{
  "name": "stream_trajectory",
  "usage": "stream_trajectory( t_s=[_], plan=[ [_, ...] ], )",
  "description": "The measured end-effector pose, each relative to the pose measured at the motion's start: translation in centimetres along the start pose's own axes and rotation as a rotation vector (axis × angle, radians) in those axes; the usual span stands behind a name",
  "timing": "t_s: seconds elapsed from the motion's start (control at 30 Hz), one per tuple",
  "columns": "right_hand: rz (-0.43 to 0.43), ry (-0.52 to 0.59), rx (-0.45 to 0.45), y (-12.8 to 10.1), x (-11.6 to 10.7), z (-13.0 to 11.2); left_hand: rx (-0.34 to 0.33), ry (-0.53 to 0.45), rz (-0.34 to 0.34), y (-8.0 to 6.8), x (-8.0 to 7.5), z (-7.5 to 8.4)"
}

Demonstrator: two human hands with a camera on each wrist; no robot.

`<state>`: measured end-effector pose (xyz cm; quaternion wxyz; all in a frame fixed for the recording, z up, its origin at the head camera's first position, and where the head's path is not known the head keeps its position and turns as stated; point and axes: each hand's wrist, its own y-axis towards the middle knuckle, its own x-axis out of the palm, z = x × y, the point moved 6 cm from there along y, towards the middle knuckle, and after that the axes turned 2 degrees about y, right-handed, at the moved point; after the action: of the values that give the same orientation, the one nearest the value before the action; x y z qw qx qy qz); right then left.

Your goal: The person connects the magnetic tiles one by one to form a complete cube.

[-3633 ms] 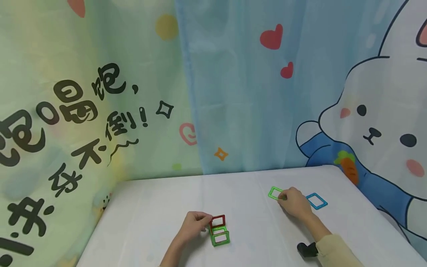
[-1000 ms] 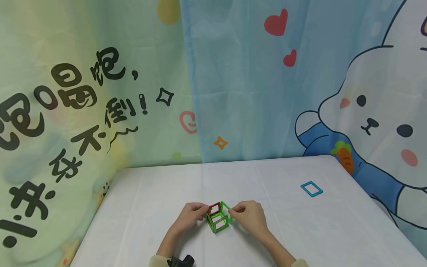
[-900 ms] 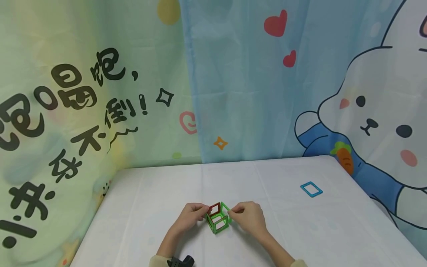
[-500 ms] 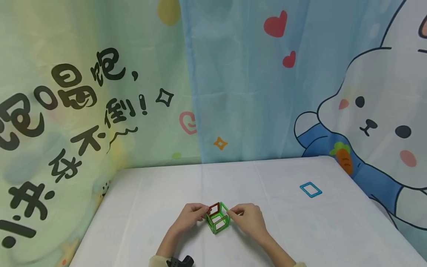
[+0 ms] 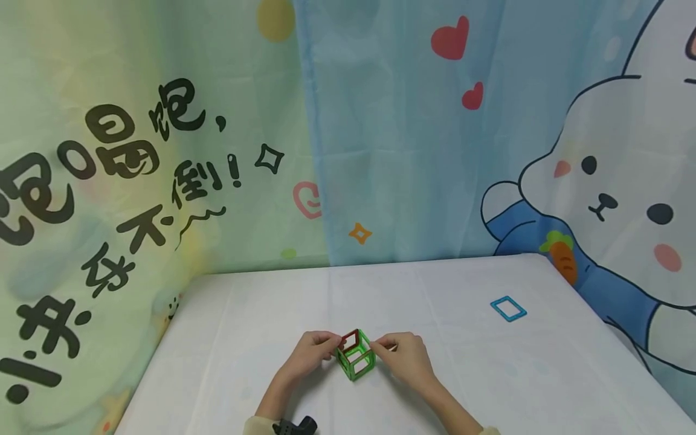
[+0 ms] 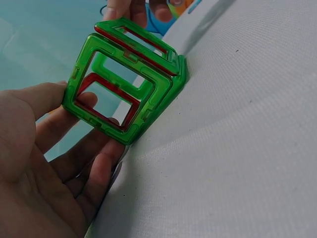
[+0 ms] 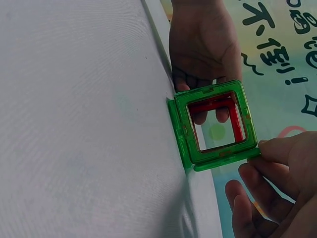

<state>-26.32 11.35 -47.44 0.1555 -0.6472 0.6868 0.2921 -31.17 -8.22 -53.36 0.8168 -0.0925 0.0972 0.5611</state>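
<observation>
Square magnetic tiles, green with a red one at the far side, form an open-topped box [image 5: 356, 356] standing on the white table. My left hand [image 5: 311, 355] pinches the box's far left corner, where the red tile [image 6: 130, 106] meets the left green tile [image 6: 89, 57]. On the other side, my right hand [image 5: 403, 357] pinches the upper edge of the right-hand green tile [image 7: 245, 114] between thumb and index finger. That tile stands upright against the box. In the right wrist view, left fingertips show through the frames.
A blue magnetic tile [image 5: 508, 309] lies flat on the white table [image 5: 244, 314], toward the back right. Behind the table hangs a printed curtain [image 5: 380, 151]. A black wrist device [image 5: 295, 426] sits at the left sleeve.
My right hand has brought the green tile from the table's right side to the box and closed its right side. The left hand has stayed at the box's left corner.
</observation>
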Motion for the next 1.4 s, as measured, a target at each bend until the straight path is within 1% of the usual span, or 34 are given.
stream_trajectory(
  t_s=[0.07, 0.13, 0.2, 0.27, 0.37, 0.47, 0.57, 0.6, 0.73, 0.8, 0.87, 0.93, 0.97, 1.1, 1.17, 1.33, 1.4],
  plan=[
    [-0.003, 0.014, 0.001, 0.1, 0.1, 0.0, -0.002, 0.001, 0.001, -0.1, -0.1, 0.5],
    [-0.01, 0.031, 0.0, 0.2, 0.2, 0.0, 0.012, -0.002, 0.003, -0.6, -0.3, 1.4],
    [-0.019, 0.047, -0.005, 0.3, 0.4, -0.2, 0.013, 0.001, 0.007, -0.8, -0.6, 1.8],
    [-0.034, 0.061, -0.011, 0.4, 0.7, -0.3, 0.01, 0.001, 0.011, -1.0, -0.9, 1.8],
    [-0.056, 0.072, -0.016, 0.6, 1.0, -0.5, 0.005, -0.002, 0.013, -0.8, -1.3, 1.0],
    [-0.068, 0.072, -0.017, 0.8, 1.0, -0.7, 0.018, -0.01, 0.017, -0.9, -1.6, 0.9],
    [-0.086, 0.078, -0.023, 1.0, 1.1, -0.8, 0.044, 0.041, 0.026, -1.5, -1.9, 1.4],
    [-0.097, 0.084, -0.022, 1.0, 1.2, -0.8, 0.035, 0.06, 0.028, -1.8, -1.9, 1.4],
    [-0.15, 0.113, -0.015, 0.8, 1.6, -0.7, 0.027, 0.219, 0.036, -3.4, -1.5, 1.8],
    [-0.151, 0.117, -0.019, 0.8, 1.6, -0.7, 0.035, 0.277, 0.06, -3.8, -1.2, 2.0],
    [-0.149, 0.127, -0.024, 1.0, 1.6, -0.8, 0.06, 0.311, 0.097, -4.0, -1.0, 2.2],
    [-0.15, 0.129, -0.024, 1.0, 1.6, -0.7, 0.068, 0.296, 0.125, -4.0, -0.7, 2.2],
    [-0.154, 0.128, -0.018, 0.8, 1.5, -0.5, 0.065, 0.287, 0.125, -4.0, -0.4, 2.1],
    [-0.166, 0.122, 0.039, -0.2, 1.2, 0.5, 0.045, 0.231, 0.061, -4.0, 1.0, 1.5],
    [-0.164, 0.132, 0.057, -0.5, 1.0, 0.8, 0.044, 0.215, 0.034, -3.8, 1.4, 1.2],
    [-0.173, 0.159, 0.042, -0.9, 0.6, 0.9, 0.061, 0.196, 0.041, -3.3, 1.7, 1.0],
    [-0.177, 0.155, 0.04, -1.0, 0.4, 1.0, 0.063, 0.189, 0.025, -3.1, 2.0, 1.0]
  ],
)
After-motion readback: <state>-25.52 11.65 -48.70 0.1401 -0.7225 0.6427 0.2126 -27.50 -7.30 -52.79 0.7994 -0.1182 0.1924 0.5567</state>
